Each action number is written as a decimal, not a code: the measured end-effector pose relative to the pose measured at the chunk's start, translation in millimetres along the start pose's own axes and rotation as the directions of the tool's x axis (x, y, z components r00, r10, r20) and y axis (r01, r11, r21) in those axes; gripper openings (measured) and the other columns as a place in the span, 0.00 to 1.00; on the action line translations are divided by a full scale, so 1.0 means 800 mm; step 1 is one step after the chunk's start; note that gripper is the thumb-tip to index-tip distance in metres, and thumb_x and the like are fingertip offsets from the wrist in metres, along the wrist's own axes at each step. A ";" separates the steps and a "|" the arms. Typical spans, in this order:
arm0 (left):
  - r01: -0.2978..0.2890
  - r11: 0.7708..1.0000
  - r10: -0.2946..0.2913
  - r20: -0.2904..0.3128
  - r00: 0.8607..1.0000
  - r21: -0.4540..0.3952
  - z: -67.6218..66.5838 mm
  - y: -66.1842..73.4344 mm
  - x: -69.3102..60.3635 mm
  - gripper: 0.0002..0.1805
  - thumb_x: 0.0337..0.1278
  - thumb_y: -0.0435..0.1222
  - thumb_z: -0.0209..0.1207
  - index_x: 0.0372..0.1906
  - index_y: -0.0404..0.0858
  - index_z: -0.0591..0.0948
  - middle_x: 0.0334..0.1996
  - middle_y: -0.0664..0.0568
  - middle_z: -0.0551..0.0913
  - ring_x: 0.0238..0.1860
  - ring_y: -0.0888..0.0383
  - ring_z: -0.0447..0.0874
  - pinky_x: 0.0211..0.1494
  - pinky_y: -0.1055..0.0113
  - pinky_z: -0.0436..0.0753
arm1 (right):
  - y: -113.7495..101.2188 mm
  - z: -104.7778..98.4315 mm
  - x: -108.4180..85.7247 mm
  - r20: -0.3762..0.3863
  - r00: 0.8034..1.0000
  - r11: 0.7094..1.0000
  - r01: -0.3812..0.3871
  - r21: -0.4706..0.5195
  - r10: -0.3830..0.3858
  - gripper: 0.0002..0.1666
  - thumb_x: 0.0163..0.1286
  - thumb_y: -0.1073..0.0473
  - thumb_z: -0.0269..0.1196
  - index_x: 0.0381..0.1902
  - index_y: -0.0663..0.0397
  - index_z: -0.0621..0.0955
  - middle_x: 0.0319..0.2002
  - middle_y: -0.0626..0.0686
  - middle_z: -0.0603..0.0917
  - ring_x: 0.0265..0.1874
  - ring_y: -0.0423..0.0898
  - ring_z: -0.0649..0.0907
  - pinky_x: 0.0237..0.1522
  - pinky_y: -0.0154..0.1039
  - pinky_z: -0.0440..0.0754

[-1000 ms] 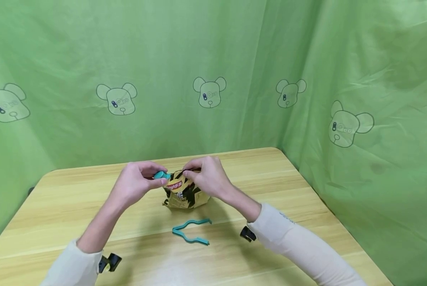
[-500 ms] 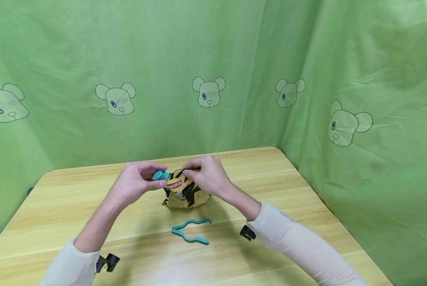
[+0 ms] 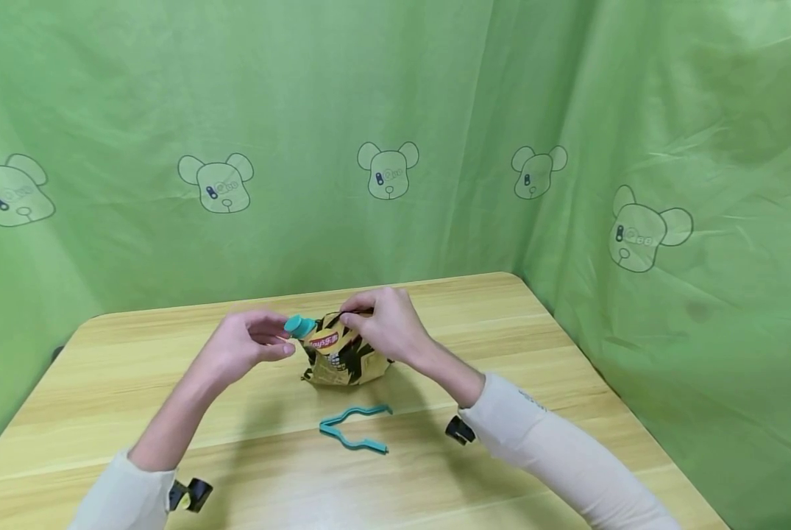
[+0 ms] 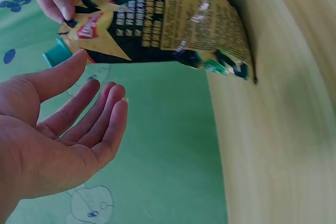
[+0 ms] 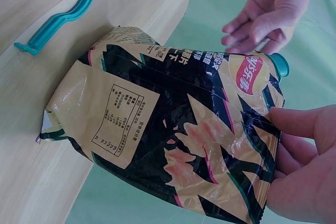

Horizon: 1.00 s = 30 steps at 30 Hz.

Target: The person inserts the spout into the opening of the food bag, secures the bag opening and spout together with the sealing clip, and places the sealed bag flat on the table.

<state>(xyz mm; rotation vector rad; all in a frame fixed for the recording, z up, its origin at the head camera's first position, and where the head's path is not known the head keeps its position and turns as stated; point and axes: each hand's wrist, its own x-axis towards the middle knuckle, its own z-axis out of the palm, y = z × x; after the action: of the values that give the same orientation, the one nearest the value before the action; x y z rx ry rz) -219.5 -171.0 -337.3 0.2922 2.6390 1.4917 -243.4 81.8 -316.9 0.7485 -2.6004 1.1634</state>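
A gold and black chip bag (image 3: 342, 364) stands upright on the table. My right hand (image 3: 390, 324) pinches its top edge between thumb and fingers, as the right wrist view also shows. At the bag's upper left corner sits a teal round cap-like piece (image 3: 299, 326); how it joins the bag is hidden. My left hand (image 3: 246, 346) hovers just left of that piece, its fingers loosely bent and holding nothing. In the left wrist view the thumb of the left hand (image 4: 63, 135) lies close beside the teal piece. A teal, hinged, V-shaped clip frame (image 3: 355, 429) lies spread on the table in front of the bag.
The wooden table (image 3: 130, 383) has rounded far corners. Behind it and at the right hangs a green curtain (image 3: 302, 88) with bear-head drawings. Black wrist mounts show below both sleeves.
My left hand has let go of the teal cap-like piece and drawn a little to the left. The piece stays on the bag's corner. My right hand keeps its hold.
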 end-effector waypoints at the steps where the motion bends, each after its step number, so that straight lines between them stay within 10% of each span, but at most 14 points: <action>1: 0.012 1.000 -0.012 -0.001 1.000 -0.004 0.000 -0.005 -0.001 0.27 0.59 0.36 0.70 0.62 0.31 0.78 0.51 0.39 0.86 0.50 0.51 0.87 0.55 0.58 0.85 | 0.000 0.000 0.000 0.001 1.000 1.000 0.000 0.001 0.000 0.06 0.67 0.61 0.69 0.39 0.52 0.91 0.38 0.49 0.92 0.35 0.40 0.88 0.38 0.36 0.86; 14: 0.157 0.978 -0.144 0.099 0.985 -0.135 0.037 -0.071 -0.006 0.18 0.61 0.34 0.67 0.53 0.30 0.82 0.41 0.45 0.87 0.43 0.48 0.86 0.54 0.51 0.84 | 0.000 0.000 0.001 -0.003 1.000 1.000 -0.001 0.005 0.001 0.05 0.66 0.61 0.69 0.38 0.51 0.91 0.37 0.49 0.92 0.33 0.39 0.88 0.36 0.34 0.85; 30: 0.071 0.997 -0.056 0.345 0.937 -0.032 0.092 -0.071 -0.004 0.19 0.44 0.22 0.66 0.47 0.29 0.84 0.42 0.42 0.87 0.41 0.55 0.85 0.49 0.61 0.86 | 0.000 0.000 0.003 -0.004 1.000 1.000 0.002 -0.014 -0.002 0.05 0.66 0.61 0.70 0.38 0.50 0.92 0.38 0.49 0.92 0.35 0.40 0.89 0.37 0.34 0.85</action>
<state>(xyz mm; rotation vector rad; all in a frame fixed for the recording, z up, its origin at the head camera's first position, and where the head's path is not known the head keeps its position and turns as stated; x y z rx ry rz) -210.0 -138.6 -424.2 0.4172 2.3152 1.3364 -245.8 81.0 -316.0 0.7450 -2.6018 1.1433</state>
